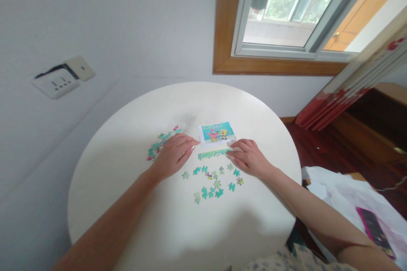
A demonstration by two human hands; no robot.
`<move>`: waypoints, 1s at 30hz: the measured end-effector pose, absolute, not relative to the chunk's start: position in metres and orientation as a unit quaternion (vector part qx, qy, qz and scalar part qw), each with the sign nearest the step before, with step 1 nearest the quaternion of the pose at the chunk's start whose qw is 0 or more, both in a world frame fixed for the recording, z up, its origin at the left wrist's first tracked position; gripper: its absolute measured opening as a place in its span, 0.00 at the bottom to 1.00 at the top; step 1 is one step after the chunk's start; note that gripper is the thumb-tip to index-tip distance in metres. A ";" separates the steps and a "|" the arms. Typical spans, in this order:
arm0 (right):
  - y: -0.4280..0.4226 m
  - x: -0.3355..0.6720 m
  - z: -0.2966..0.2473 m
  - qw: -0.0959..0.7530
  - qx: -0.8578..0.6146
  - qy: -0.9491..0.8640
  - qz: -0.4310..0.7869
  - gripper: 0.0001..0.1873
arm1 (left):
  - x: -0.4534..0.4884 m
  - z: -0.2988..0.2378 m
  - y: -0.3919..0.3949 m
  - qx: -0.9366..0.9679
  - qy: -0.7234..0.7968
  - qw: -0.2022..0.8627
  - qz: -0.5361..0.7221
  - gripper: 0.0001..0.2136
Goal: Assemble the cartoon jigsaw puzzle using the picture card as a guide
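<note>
Patterned clothing (295,260): nearest the viewer, at 5 o'clock from the puzzle strip (213,153), which is the hub for every direction here.
Phone (375,230): pink-edged, lying on a white sheet (338,197) at 4 o'clock, off the counter (133,207).
Loose pieces (204,192): green, pale and a few multicoloured, scattered apart at 6 o'clock on the white round counter.
Right hand (249,156): at 3 o'clock, fingers slightly spread and bent, tips at the strip's right end and seemingly touching it; whether they grip a piece there, I cannot tell.
Left hand (173,154): at 9 o'clock, fingers nearly straight and close together, thumb a little apart beneath them, tips near the picture's left edge; whether anything is pinched, I cannot tell.
Puzzle strip: joined green pieces in a narrow band, between the two hands.
Heap of pieces (155,148): between 9 and 10 o'clock, green and pink, partly hidden behind the left hand.
Printed picture (218,132): at 12 o'clock, just beyond the strip, showing pink and yellow cartoon figures on blue-green.
Wall socket (57,82): at 10 o'clock.
Curtain (352,80): at 2 o'clock, red toward its hem.
Window (286,8): at 1 o'clock, wood-framed, greenery beyond.
</note>
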State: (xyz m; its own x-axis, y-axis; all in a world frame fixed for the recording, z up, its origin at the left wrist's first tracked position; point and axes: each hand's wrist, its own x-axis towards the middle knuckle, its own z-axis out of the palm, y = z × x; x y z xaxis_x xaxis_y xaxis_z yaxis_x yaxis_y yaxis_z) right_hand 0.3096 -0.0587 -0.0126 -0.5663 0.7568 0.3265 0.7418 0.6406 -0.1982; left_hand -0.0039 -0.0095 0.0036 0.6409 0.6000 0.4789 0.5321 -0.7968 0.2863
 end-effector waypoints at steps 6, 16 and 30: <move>-0.054 0.308 -0.018 0.224 -0.439 -0.868 0.057 0.13 | -0.006 0.001 -0.005 0.909 0.302 0.061 0.280 0.12; -0.041 0.321 -0.028 0.423 -0.484 -0.756 0.128 0.10 | -0.008 -0.005 -0.002 0.934 0.273 0.063 0.220 0.07; -0.033 0.328 -0.031 0.452 -0.517 -0.709 0.158 0.10 | 0.002 -0.007 -0.001 0.941 0.278 0.050 0.187 0.06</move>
State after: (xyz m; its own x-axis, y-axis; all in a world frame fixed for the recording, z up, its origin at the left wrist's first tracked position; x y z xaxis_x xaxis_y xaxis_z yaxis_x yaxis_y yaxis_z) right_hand 0.3278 -0.0329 -0.0314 -0.0556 0.8764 0.4784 0.5911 0.4150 -0.6916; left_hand 0.0015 -0.0006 -0.0068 0.7755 0.5412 0.3251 0.5040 -0.8408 0.1973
